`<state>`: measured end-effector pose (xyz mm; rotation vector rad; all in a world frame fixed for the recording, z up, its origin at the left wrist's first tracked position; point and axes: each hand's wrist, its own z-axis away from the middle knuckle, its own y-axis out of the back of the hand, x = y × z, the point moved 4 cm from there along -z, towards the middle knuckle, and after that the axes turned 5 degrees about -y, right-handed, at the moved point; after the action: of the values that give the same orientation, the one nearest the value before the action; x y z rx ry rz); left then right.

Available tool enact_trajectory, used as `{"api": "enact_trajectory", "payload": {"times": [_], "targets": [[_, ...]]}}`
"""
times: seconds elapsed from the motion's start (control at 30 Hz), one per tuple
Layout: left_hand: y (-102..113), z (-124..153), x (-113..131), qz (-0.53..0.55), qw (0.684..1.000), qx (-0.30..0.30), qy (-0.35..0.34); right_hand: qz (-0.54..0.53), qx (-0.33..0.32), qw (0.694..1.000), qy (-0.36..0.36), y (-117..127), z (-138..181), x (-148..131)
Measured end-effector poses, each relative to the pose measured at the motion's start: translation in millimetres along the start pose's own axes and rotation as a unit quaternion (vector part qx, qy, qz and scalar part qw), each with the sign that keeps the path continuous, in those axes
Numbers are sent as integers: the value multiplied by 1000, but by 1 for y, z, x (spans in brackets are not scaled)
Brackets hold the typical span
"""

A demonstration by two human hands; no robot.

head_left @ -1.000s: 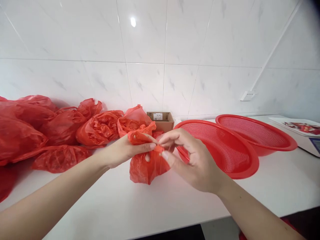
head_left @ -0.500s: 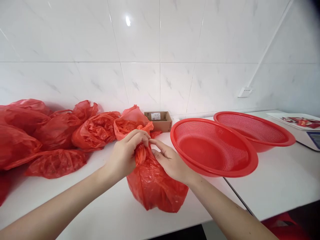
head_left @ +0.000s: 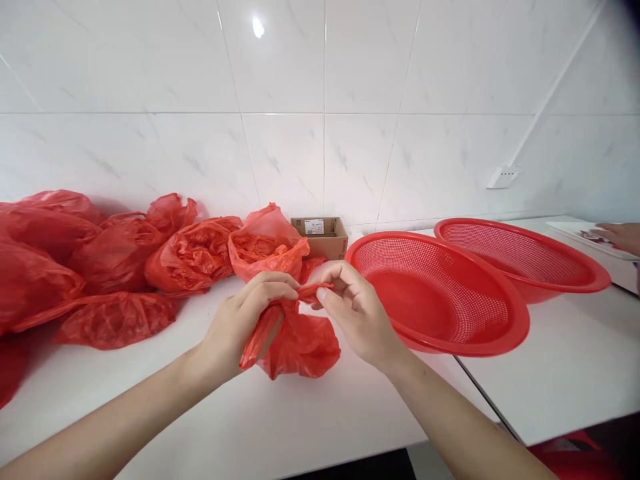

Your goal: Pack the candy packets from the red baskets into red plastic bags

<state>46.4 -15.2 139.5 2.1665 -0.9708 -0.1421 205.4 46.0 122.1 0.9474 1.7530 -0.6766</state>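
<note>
A red plastic bag (head_left: 305, 343) is between my hands, its body hanging low over the white table. My left hand (head_left: 250, 310) is closed around the gathered neck, and a folded part of the plastic shows below its fingers. Between thumb and fingers, my right hand (head_left: 353, 310) pinches a twisted strip of the same bag, drawn out to the right. What the bag contains cannot be made out. Just behind my hands sits another red bag (head_left: 267, 243) with its top loosely open.
Several filled red bags (head_left: 117, 257) crowd the left side. A small cardboard box (head_left: 325, 240) stands by the tiled wall. Two red perforated basins (head_left: 435, 300) overlap on the right. Another person's hand (head_left: 623, 237) is over a white tray (head_left: 575, 228) at far right.
My right hand has pulled a strip of the bag's neck up and right. The bag's body now looks smaller and higher. Another person's hand has appeared at far right.
</note>
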Motion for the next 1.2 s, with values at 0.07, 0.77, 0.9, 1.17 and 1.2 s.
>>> {"api": "enact_trajectory", "payload": {"times": [0.07, 0.77, 0.9, 1.17, 1.2], "targets": [[1, -2, -2, -1, 1000, -7, 18, -7, -16, 1000, -2, -1, 2, 0], [36, 91, -33, 25, 945, -48, 322, 188, 181, 965, -1, 37, 40, 32], [-2, 77, -33, 82, 947, -2, 310, 252, 111, 960, -58, -4, 36, 56], [-60, 76, -43, 144, 922, -9, 360, 344, 120, 930, -53, -43, 52, 88], [-61, 77, -44, 148, 921, -15, 361, 331, 126, 933, -59, -38, 52, 90]]}}
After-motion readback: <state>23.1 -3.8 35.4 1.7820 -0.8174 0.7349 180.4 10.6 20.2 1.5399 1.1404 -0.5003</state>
